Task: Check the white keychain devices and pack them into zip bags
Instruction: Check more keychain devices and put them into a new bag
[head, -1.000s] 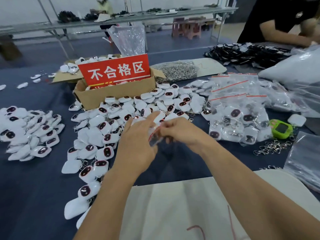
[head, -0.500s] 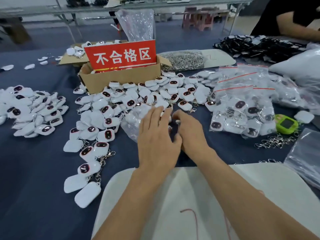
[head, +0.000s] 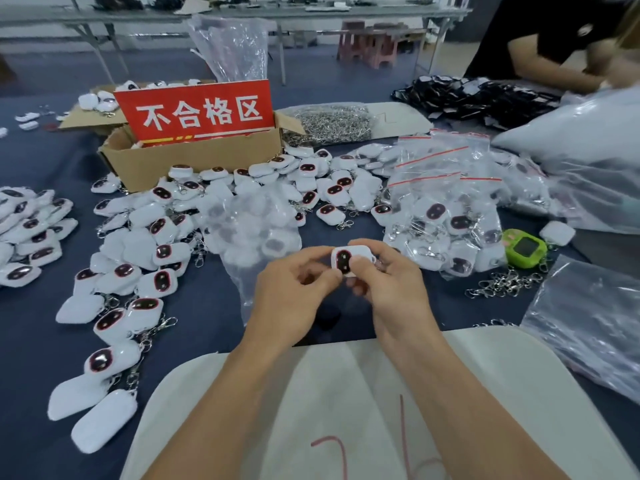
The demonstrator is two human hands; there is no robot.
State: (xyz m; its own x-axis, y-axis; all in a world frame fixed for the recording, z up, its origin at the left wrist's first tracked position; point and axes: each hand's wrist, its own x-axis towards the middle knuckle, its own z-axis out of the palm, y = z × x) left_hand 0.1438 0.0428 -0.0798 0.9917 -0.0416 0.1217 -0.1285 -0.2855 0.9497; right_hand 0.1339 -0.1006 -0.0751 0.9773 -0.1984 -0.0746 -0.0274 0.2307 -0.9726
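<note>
1. I hold one white keychain device (head: 350,260) in the air above the blue tablecloth (head: 207,317), near the middle of the scene. Its dark oval face is turned up towards me.
2. My left hand (head: 294,289) pinches the device's left edge with curled fingertips. My right hand (head: 388,282) wraps it from the right, with the thumb pressed on the face. Both sets of fingers are clamped on this one device.
3. Just beyond my hands a clear plastic bag (head: 256,233) lies draped over the near edge of the loose pile of devices (head: 166,230), which spreads away to the left.
4. Filled zip bags (head: 446,202) with red seal strips are heaped to the right. Far and left of centre stands a cardboard box (head: 194,161) with a red sign (head: 197,112) marking it for rejects.
5. The area under my right fingers is blurred, so I cannot tell where the device's metal clasp hangs.
6. The grip is only a fingertip pinch on a smooth shell. If my thumb presses too hard, the device may squirt out and drop among the loose pile, where I could no longer pick it out.
7. A dangling clasp could hook others in the pile and drag them along.
8. A hurried check could send a faulty unit to the zip bags rather than the box.
</note>
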